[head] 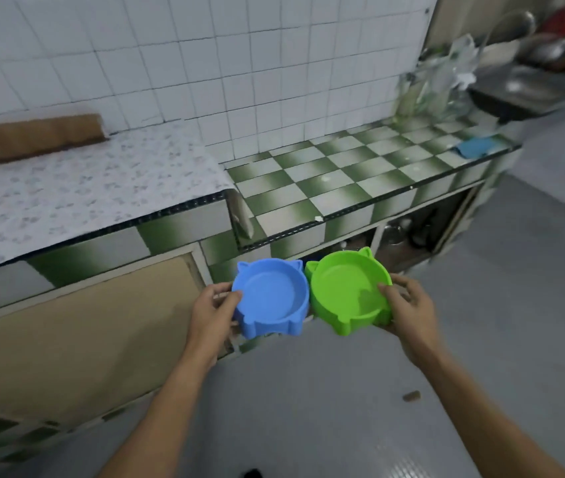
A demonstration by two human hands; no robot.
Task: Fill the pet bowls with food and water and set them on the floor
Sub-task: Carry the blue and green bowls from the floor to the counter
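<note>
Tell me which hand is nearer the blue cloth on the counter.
Right. The right hand, holding the green bowl, sits below and left of the blue cloth; the left hand, holding the blue bowl, is farther left.

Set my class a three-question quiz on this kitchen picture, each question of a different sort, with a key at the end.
1. True or false: the blue bowl holds food.
2. Which bowl does the right hand grip? A: the blue bowl. B: the green bowl. C: neither.
3. Fill the gap: the checked counter has white and ____ tiles.
Key: 1 false, it is empty. 2 B. 3 green.
</note>
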